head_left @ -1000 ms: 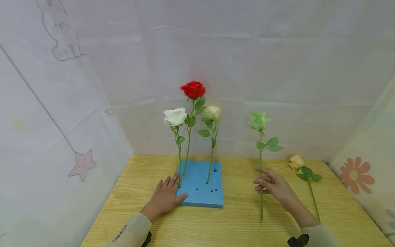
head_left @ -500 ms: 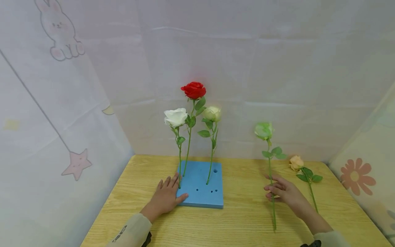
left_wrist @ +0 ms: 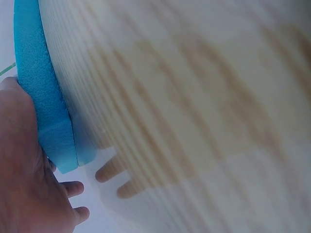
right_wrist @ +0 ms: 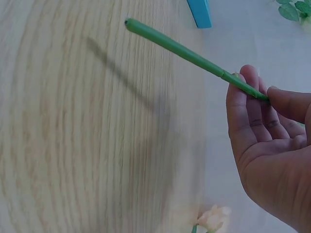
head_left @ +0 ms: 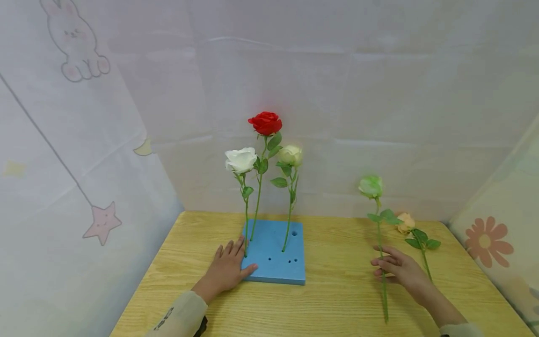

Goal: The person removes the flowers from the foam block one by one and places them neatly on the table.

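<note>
My right hand (head_left: 400, 270) pinches the stem of a pale green artificial rose (head_left: 371, 187) between thumb and fingers; the bloom points up and the stem's lower end (right_wrist: 170, 44) sticks out free over the wood in the right wrist view. On the left, my left hand (head_left: 227, 267) rests spread at the left edge of a blue foam block (head_left: 273, 274), thumb on its top. Standing in holes of that block are a white rose (head_left: 241, 160), a red rose (head_left: 265, 123) and a cream rose (head_left: 290, 155). Several other holes show in its top.
A peach rose (head_left: 406, 223) lies on the wooden table (head_left: 328, 299) at the right, just beyond my right hand. A pale printed cloth (head_left: 320, 93) hangs behind the table and along both sides.
My right hand has moved right and toward me with the green rose, whose bloom is lower and closer to the peach rose. The left hand has stayed on the block.
</note>
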{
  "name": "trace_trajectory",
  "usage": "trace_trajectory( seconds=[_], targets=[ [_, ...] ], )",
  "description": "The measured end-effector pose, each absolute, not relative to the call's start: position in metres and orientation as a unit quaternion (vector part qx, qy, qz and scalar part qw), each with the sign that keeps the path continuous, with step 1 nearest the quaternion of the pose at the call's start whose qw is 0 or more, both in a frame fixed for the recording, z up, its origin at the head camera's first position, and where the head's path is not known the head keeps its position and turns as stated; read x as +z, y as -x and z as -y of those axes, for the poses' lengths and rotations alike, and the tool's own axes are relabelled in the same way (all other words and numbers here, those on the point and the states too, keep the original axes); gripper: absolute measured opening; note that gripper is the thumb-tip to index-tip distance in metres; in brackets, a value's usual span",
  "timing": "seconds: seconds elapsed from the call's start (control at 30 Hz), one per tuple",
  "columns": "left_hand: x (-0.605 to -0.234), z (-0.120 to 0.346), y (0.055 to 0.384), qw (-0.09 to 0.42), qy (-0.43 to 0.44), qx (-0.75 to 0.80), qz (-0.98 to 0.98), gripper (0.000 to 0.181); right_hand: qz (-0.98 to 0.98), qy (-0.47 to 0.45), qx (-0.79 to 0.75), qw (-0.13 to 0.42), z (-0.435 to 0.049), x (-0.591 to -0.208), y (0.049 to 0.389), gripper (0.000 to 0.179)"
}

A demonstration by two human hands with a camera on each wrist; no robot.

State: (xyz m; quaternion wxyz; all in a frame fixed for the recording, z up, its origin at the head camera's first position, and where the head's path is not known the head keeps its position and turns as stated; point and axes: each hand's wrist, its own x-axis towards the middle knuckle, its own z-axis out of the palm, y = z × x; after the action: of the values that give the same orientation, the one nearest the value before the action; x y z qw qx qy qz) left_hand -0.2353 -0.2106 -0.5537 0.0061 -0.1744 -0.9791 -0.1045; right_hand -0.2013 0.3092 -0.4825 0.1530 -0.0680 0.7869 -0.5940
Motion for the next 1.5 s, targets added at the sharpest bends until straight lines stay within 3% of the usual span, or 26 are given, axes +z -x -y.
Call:
trace_trajectory(
  seconds=[0.47, 0.9, 1.13, 1.5],
  targets=[
    [-0.551, 0.21, 0.234, 0.001, 0.17, -0.103, 0.98, 0.096, -0.772, 0.05, -0.604, 0.192, -0.338, -0.493, 0.2, 0.076],
    [-0.554, 0.211, 0.235, 0.003, 0.171, -0.104, 0.98, 0.096, -0.735, 0.055, -0.636, 0.229, -0.364, -0.514, 0.204, 0.063],
    [-0.555, 0.21, 0.235, 0.004, 0.17, -0.1, 0.98, 0.095, -0.723, 0.061, -0.646, 0.238, -0.372, -0.521, 0.205, 0.068],
    [-0.554, 0.21, 0.236, -0.002, 0.168, -0.097, 0.981, 0.097, -0.649, 0.079, -0.697, 0.295, -0.391, -0.529, 0.208, 0.039]
  ],
)
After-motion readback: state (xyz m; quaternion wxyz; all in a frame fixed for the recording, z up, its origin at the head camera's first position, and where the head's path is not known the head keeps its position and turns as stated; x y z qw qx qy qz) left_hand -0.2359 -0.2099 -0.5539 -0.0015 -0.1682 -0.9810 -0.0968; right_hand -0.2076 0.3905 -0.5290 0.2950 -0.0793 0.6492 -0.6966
